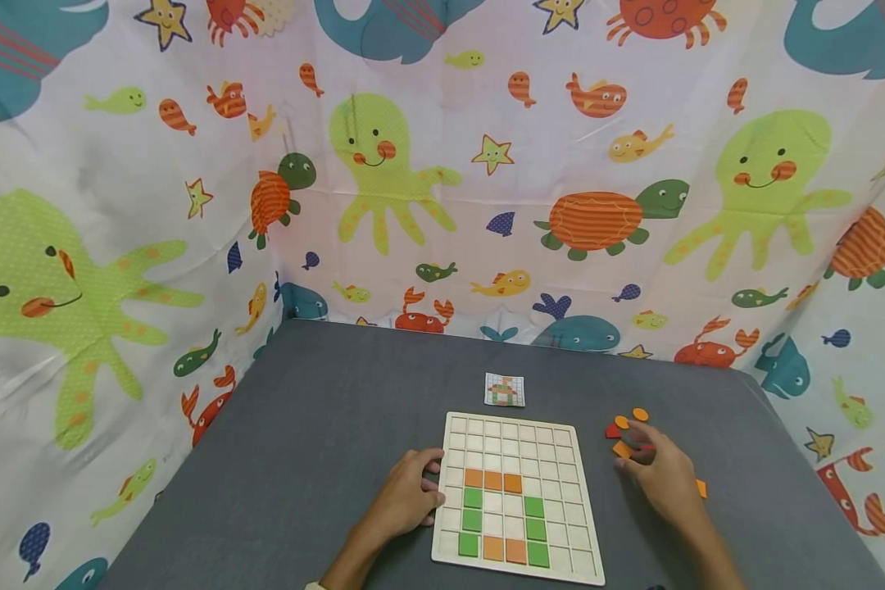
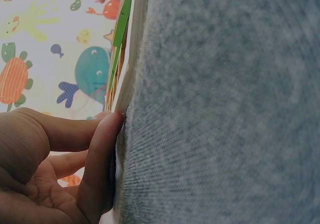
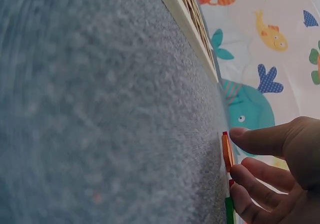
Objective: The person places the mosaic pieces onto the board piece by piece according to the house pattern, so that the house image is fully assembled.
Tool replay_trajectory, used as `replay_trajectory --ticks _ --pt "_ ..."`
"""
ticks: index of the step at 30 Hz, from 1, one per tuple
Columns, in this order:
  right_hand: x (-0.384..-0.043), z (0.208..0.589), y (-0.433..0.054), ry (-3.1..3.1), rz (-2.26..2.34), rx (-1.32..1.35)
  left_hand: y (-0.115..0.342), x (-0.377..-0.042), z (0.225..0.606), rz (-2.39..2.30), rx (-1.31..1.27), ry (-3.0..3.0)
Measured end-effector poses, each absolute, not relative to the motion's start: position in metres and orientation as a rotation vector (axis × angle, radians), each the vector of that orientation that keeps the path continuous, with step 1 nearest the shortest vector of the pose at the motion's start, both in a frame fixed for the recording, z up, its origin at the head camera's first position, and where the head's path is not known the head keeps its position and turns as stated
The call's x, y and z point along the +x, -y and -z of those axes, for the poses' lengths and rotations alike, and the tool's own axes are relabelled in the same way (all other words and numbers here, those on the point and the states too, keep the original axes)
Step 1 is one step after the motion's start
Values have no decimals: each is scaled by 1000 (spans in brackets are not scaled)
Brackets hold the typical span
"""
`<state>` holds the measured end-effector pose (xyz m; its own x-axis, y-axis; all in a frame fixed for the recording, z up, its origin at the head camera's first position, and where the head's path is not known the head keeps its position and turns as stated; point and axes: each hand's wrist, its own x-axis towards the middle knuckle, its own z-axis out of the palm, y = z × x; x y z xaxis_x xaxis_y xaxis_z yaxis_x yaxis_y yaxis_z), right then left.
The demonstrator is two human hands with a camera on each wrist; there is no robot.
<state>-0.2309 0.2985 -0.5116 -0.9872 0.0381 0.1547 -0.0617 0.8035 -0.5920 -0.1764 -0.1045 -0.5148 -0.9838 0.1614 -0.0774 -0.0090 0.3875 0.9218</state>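
A pale wooden grid board [image 1: 560,492] lies on the table, with orange squares [image 1: 492,481] in a row and green squares [image 1: 535,529] down two sides. My left hand [image 1: 406,494] holds the board's left edge, its fingers bent; the left wrist view shows fingertips against the board's side [image 2: 131,78]. Right of the board, my right hand [image 1: 660,471] is over loose pieces, thumb and fingers spread apart. Nearest its thumb is an orange square [image 1: 622,449], also seen as an orange piece [image 3: 227,153] by the fingertips. A green piece [image 3: 229,210] sits below them.
Orange round pieces [image 1: 640,415] and a red piece [image 1: 613,431] lie just beyond the right hand. Another orange piece [image 1: 701,488] shows beside the right wrist. Behind the board is a small pattern card [image 1: 504,391]. A sea-animal curtain [image 1: 428,205] surrounds the grey table [image 1: 324,410].
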Motion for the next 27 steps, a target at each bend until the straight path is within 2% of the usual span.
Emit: replay_trajectory --ticks 27 --pt "-237 514 -298 2913 -930 -46 105 -177 514 -1622 122 -2485"
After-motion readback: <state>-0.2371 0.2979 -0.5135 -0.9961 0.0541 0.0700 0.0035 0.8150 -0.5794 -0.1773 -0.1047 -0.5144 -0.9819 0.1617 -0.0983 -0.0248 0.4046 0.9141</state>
